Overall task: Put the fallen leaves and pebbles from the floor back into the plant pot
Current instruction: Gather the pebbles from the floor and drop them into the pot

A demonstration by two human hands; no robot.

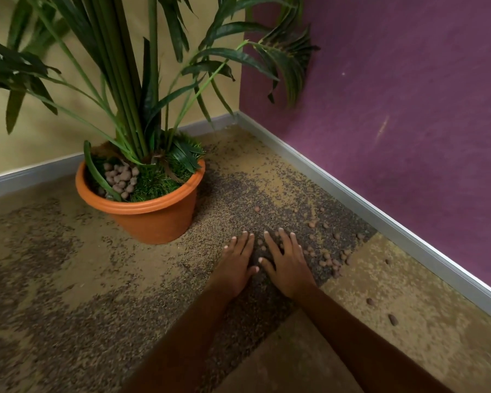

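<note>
An orange plant pot [153, 219] stands in the corner with a tall green palm [136, 80], grass and a heap of brown pebbles [121, 177] inside. Both my hands lie palm down on the carpet to its right, fingers spread. My left hand [236, 268] and my right hand [288, 262] sit side by side, a few small pebbles [261, 246] between them. Several more loose pebbles [328, 258] lie scattered right of my right hand. Single pebbles [392, 319] lie further right. No fallen leaf shows on the floor.
The floor is mottled brown and tan carpet [68, 279]. A purple wall [408, 109] with a grey skirting board [380, 219] runs along the right, a beige wall [40, 137] behind the pot. Palm fronds hang over the corner.
</note>
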